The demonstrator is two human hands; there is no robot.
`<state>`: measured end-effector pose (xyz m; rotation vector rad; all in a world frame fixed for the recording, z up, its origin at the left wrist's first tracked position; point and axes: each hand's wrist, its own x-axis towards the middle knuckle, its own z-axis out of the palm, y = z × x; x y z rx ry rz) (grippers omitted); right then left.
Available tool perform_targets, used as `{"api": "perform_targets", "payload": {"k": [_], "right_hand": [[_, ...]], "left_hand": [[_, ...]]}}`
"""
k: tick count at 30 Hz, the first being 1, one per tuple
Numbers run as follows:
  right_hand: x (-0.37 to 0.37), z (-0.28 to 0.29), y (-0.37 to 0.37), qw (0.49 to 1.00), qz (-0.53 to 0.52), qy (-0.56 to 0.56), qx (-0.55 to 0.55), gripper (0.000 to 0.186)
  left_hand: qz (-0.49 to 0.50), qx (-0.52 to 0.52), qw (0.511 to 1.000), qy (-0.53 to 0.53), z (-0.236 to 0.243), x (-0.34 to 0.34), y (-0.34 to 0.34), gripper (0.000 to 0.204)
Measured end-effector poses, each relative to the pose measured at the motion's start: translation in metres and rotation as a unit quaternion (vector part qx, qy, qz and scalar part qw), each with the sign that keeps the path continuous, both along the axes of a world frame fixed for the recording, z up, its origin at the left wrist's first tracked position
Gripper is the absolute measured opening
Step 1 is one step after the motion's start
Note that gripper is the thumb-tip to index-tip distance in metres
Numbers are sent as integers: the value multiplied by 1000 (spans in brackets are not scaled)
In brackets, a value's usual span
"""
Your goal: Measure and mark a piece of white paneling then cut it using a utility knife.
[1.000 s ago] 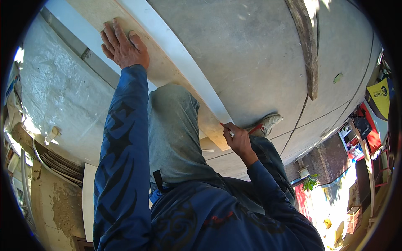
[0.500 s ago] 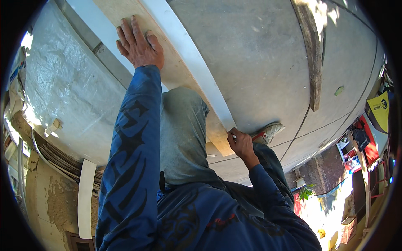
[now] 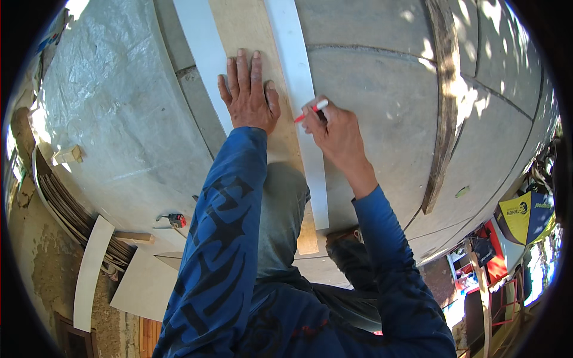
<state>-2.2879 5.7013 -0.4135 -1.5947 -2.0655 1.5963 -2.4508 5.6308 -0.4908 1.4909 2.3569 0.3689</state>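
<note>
My left hand (image 3: pixel 250 101) lies flat on a long light-brown wooden board (image 3: pixel 239 21), its fingers spread and pointing away from me. White strips of panel show along both sides of the board, a left strip (image 3: pixel 199 36) and a right strip (image 3: pixel 291 45); whether they join under it is hidden. In my right hand (image 3: pixel 340 137) is a red and white marker pen (image 3: pixel 323 104), pinched in the fingers with its red end pointing toward the board's right edge. My knee rests over the near part of the board.
Plastic sheeting (image 3: pixel 113 89) covers the concrete floor at left. A tape measure (image 3: pixel 177 221) lies beside my left sleeve. To the right lies a weathered timber (image 3: pixel 444 119). A white strip (image 3: pixel 92 274) and a pale panel (image 3: pixel 146 283) lie at lower left.
My right hand has moved up along the board with the marker pen, from its near end to beside my left hand. The view has shifted; my left hand still presses on the board.
</note>
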Motion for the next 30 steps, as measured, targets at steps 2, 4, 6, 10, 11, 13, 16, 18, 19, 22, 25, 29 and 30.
{"api": "perform_targets", "payload": {"k": [2, 4, 6, 10, 11, 13, 16, 18, 19, 22, 25, 29, 30], "right_hand": [[-36, -12, 45, 999, 14, 5, 33, 20], [-69, -26, 91, 996, 26, 16, 78, 24], [-101, -38, 136, 990, 28, 31, 134, 32], [-165, -38, 214, 990, 32, 19, 137, 35], [-175, -40, 232, 988, 34, 22, 146, 35], [-202, -37, 263, 981, 20, 31, 189, 35], [-236, -32, 303, 972, 35, 15, 233, 32], [-249, -28, 321, 961, 22, 44, 271, 32], [-254, -28, 327, 961, 23, 46, 273, 32], [-272, -39, 341, 957, -8, 123, 261, 32], [-270, -45, 352, 915, 51, 38, 398, 30], [-257, -7, 290, 942, -77, 187, 268, 35], [-249, 9, 267, 936, -68, 203, 279, 35]], "left_hand": [[-1, -3, 1000, -3, 2, -1, 0, 61], [3, 7, 1000, -7, 5, -1, 0, 61], [5, 21, 1000, -6, 5, -2, 1, 61], [-3, -6, 1000, -15, 11, -6, -3, 62], [-7, -15, 1000, -27, 10, -4, -1, 63], [-6, -15, 1000, -26, 11, -4, -2, 64], [-7, -17, 999, -34, 9, -3, -1, 65], [-6, -22, 999, -46, 10, -1, 1, 64], [-5, -19, 999, -44, 10, -1, 2, 64], [-4, -29, 999, -45, 10, -4, -3, 64], [-5, -16, 999, -33, 8, 1, -2, 64], [11, -14, 998, -54, 11, -9, -7, 67], [16, -16, 997, -78, 17, -10, -2, 68]]}}
